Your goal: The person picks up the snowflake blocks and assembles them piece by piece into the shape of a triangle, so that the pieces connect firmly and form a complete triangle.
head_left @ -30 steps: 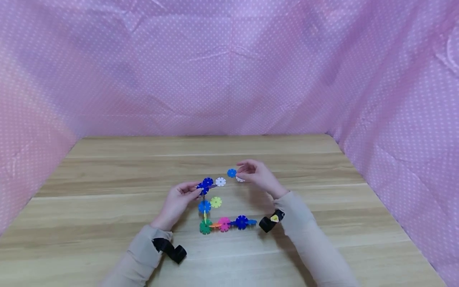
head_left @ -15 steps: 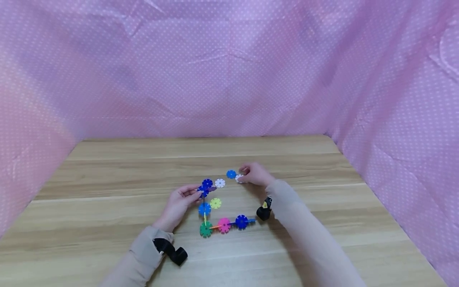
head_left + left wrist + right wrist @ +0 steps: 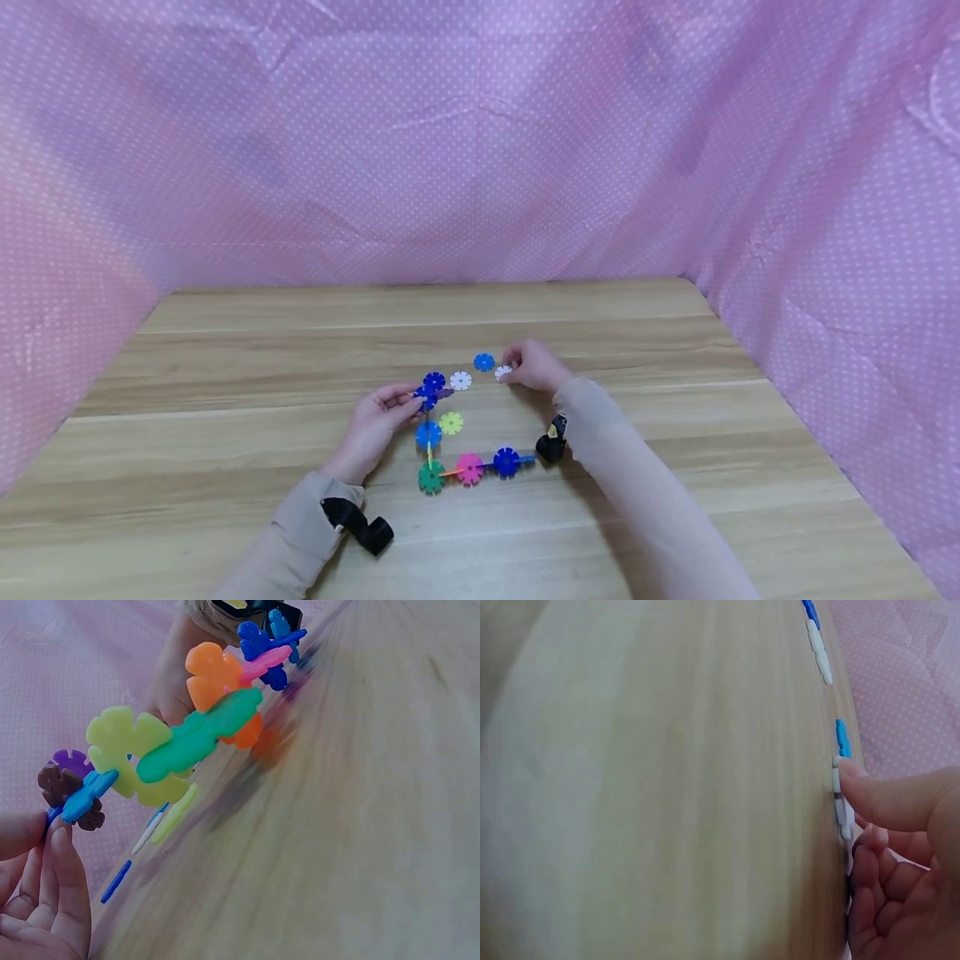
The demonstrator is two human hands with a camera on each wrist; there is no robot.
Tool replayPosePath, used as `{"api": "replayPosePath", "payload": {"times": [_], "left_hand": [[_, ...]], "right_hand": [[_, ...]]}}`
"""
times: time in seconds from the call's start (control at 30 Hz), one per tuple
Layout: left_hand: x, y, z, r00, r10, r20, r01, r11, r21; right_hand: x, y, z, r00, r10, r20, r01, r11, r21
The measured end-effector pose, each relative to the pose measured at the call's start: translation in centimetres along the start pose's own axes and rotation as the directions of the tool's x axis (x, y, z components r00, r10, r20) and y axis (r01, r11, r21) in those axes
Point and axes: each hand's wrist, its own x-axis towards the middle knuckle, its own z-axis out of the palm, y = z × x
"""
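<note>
My left hand (image 3: 378, 425) pinches a dark blue snowflake disc (image 3: 425, 398) between thumb and fingers. That disc ends an L-shaped chain of interlocked snowflake discs, with a green disc (image 3: 202, 736) at its corner. In the left wrist view the chain hangs above the table, with yellow, orange and pink discs (image 3: 266, 665) among its pieces. My right hand (image 3: 536, 367) pinches a loose white snowflake disc (image 3: 841, 802) by its edge at the tabletop, the thumb on the near side. Part of this disc is hidden by the fingers.
Loose discs lie on the wooden table (image 3: 637, 333): a light blue one (image 3: 484, 362), another white one (image 3: 461, 381), a dark blue one (image 3: 433, 382) and a yellow-green one (image 3: 451, 423). A pink dotted cloth (image 3: 480, 167) hangs behind the table.
My right hand has shifted from beside the light blue disc onto the white disc and now pinches it. The left hand and the chain have barely moved.
</note>
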Motion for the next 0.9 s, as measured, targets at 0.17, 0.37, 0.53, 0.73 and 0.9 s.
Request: {"api": "replayPosePath", "payload": {"times": [0.17,0.37,0.53,0.73,0.9], "left_hand": [[0.0,-0.1,0.1,1.0,0.0,0.001,0.0,1.0,0.0],[0.0,0.0,0.1,1.0,-0.001,0.0,0.001,1.0,0.006],[0.1,0.1,0.1,1.0,-0.002,0.004,0.002,1.0,-0.001],[0.0,0.2,0.2,1.0,-0.001,-0.001,0.001,1.0,-0.002],[-0.1,0.1,0.2,1.0,0.0,-0.007,0.0,1.0,0.003]], "right_hand": [[-0.2,-0.2,0.0,1.0,0.009,0.018,-0.009,1.0,-0.02],[-0.1,-0.2,0.1,1.0,0.016,0.025,-0.016,1.0,-0.013],[-0.3,0.3,0.0,0.999,-0.04,-0.008,0.04,0.998,0.04],[-1.4,0.5,-0.2,0.996,-0.089,-0.013,0.09,0.988,0.124],[-2.6,0.2,0.0,0.996,-0.067,-0.057,0.079,0.966,0.245]]}}
